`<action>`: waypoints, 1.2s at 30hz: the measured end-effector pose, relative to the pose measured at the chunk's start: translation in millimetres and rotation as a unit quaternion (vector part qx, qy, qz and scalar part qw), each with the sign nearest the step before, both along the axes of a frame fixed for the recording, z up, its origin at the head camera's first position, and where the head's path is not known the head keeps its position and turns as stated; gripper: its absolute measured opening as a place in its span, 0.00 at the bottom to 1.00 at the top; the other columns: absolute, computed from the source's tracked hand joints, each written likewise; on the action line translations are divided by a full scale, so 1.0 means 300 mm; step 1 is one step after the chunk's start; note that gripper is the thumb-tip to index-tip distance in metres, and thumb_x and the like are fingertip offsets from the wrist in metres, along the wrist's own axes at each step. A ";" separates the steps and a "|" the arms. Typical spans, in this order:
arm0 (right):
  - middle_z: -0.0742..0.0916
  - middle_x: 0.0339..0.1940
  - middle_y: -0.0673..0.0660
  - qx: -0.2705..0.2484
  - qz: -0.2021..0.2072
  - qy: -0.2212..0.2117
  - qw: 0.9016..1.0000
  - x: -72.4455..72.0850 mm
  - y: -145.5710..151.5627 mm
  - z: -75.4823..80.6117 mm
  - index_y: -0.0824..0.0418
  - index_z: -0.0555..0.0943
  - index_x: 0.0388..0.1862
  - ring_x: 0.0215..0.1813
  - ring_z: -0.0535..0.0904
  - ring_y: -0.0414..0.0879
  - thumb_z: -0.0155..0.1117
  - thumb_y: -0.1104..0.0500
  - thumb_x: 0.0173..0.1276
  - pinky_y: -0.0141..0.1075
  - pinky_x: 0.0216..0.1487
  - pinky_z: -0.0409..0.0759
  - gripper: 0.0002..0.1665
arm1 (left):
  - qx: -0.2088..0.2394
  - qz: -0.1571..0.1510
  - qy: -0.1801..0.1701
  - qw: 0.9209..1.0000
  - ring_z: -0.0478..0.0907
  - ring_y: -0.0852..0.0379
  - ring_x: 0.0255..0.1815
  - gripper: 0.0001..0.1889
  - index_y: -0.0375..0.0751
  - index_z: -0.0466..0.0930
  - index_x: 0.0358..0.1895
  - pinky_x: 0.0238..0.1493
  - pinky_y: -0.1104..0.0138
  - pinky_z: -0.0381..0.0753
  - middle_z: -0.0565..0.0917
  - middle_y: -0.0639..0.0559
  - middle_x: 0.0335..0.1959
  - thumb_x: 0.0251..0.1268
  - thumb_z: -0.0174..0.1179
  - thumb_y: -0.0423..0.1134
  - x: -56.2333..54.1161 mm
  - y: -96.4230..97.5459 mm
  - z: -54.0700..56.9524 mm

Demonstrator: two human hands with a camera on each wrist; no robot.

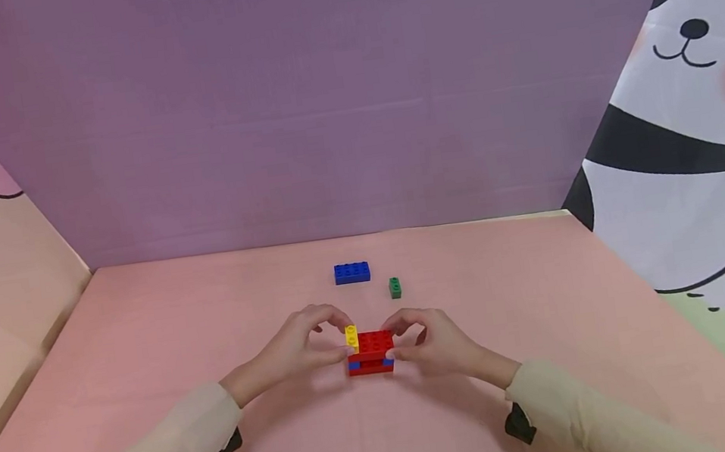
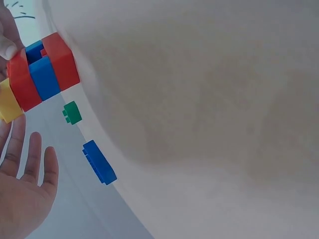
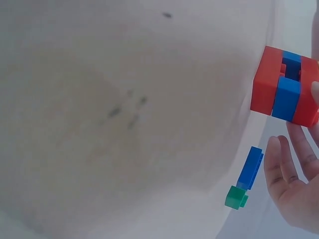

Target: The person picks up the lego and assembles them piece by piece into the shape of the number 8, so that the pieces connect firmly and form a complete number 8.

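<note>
A small stack of toy bricks sits in the middle of the table. Its upper red brick [image 1: 375,342] rests over small blue bricks [image 2: 46,79], with a lower red brick [image 1: 371,370] beneath them; a gap shows between the blue ones. On the upper red brick's left end stands a narrow yellow brick [image 1: 351,340]. My left hand [image 1: 309,340] pinches the yellow brick between thumb and forefinger, its other fingers spread loosely in the left wrist view. From the other side, my right hand [image 1: 438,340] holds the right end of the upper red brick with thumb and forefinger.
Behind the stack lie a long blue brick [image 1: 351,274] and, a little nearer and to its right, a small green brick [image 1: 395,289]. The pink table [image 1: 161,313] meets a purple backdrop [image 1: 320,109] at the back. A printed panda panel [image 1: 691,213] stands at right.
</note>
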State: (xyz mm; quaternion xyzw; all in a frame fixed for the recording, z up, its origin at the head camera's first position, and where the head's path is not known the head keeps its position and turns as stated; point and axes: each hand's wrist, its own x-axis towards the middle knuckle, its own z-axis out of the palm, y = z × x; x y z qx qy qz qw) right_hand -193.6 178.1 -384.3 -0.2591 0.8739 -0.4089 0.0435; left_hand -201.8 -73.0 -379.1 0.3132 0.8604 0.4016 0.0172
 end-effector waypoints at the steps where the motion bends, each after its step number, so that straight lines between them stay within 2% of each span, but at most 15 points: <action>1: 0.83 0.44 0.53 0.000 0.003 0.001 1.000 -0.001 0.001 0.000 0.55 0.79 0.47 0.47 0.76 0.52 0.68 0.56 0.56 0.32 0.36 0.79 0.18 | 0.000 0.000 0.000 1.000 0.73 0.50 0.50 0.15 0.56 0.75 0.43 0.51 0.52 0.73 0.78 0.63 0.40 0.51 0.66 0.45 0.000 0.000 0.000; 10: 0.83 0.44 0.54 -0.002 0.026 -0.005 1.000 -0.017 0.014 0.019 0.57 0.78 0.47 0.49 0.76 0.53 0.68 0.56 0.55 0.34 0.38 0.79 0.20 | 0.000 0.002 -0.007 1.000 0.73 0.50 0.50 0.16 0.55 0.75 0.43 0.52 0.52 0.73 0.78 0.63 0.40 0.51 0.67 0.44 -0.003 0.003 0.000; 17: 0.84 0.45 0.55 -0.002 0.021 0.023 1.000 -0.049 0.029 0.052 0.59 0.77 0.48 0.49 0.77 0.55 0.68 0.55 0.55 0.35 0.39 0.79 0.22 | 0.004 0.000 -0.006 1.000 0.74 0.50 0.50 0.15 0.56 0.75 0.43 0.51 0.52 0.73 0.78 0.64 0.40 0.51 0.67 0.44 -0.001 0.001 -0.001; 25: 0.84 0.43 0.56 -0.004 -0.002 0.060 0.998 -0.106 0.044 0.056 0.61 0.78 0.46 0.49 0.76 0.57 0.69 0.56 0.54 0.37 0.37 0.79 0.21 | 0.001 -0.001 -0.003 1.000 0.74 0.50 0.49 0.15 0.55 0.75 0.43 0.51 0.52 0.73 0.78 0.63 0.40 0.51 0.67 0.43 -0.003 0.000 0.000; 29: 0.84 0.43 0.58 0.004 -0.018 0.073 0.997 -0.141 0.049 0.047 0.62 0.78 0.45 0.49 0.76 0.56 0.69 0.57 0.54 0.35 0.36 0.79 0.20 | 0.002 -0.002 -0.001 1.000 0.74 0.49 0.49 0.15 0.54 0.75 0.43 0.50 0.52 0.73 0.78 0.63 0.40 0.51 0.67 0.42 -0.003 -0.001 -0.003; 36: 0.84 0.44 0.59 0.024 -0.049 0.076 0.996 -0.206 0.059 0.028 0.62 0.78 0.46 0.49 0.75 0.56 0.68 0.59 0.56 0.34 0.37 0.78 0.19 | 0.002 -0.005 0.005 1.000 0.74 0.50 0.49 0.14 0.56 0.75 0.42 0.50 0.52 0.73 0.78 0.64 0.40 0.51 0.66 0.44 -0.008 -0.004 -0.009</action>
